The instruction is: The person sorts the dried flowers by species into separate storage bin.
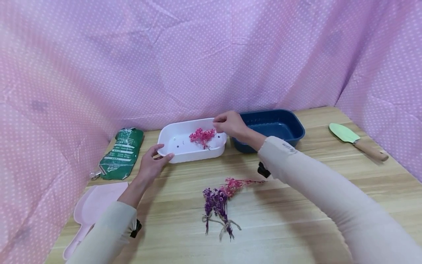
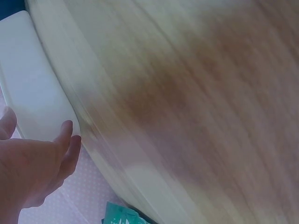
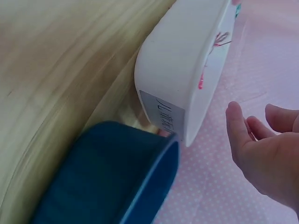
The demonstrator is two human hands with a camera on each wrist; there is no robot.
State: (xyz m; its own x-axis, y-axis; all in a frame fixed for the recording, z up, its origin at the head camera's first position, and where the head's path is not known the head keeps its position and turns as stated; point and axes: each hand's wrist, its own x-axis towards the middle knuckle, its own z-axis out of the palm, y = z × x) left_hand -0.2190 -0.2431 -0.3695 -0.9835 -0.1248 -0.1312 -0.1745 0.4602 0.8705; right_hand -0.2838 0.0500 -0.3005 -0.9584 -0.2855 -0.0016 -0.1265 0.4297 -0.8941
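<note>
My left hand [image 1: 153,163] rests at the near left corner of a white planter tray [image 1: 194,157], its fingers spread and touching the outside. In the left wrist view those fingers lie against the white wall [image 2: 35,79]. My right hand [image 1: 230,125] hovers over the tray's right end, fingers loosely bent and holding nothing visible; the right wrist view shows the hand [image 3: 266,149] apart from the rim. Inside the tray lies a bunch of pink dried flowers [image 1: 202,136]. Purple dried flowers [image 1: 217,200] tied with twine and another pink sprig [image 1: 234,185] lie on the table in front.
A dark blue tray [image 1: 280,126] stands beside the white one, partly behind my right forearm. Far right lies a green trowel [image 1: 344,132] with a wooden handle. On the left are a green bag [image 1: 123,156] and a pink dustpan-like scoop [image 1: 99,203]. Pink dotted cloth [image 1: 184,66] hangs behind.
</note>
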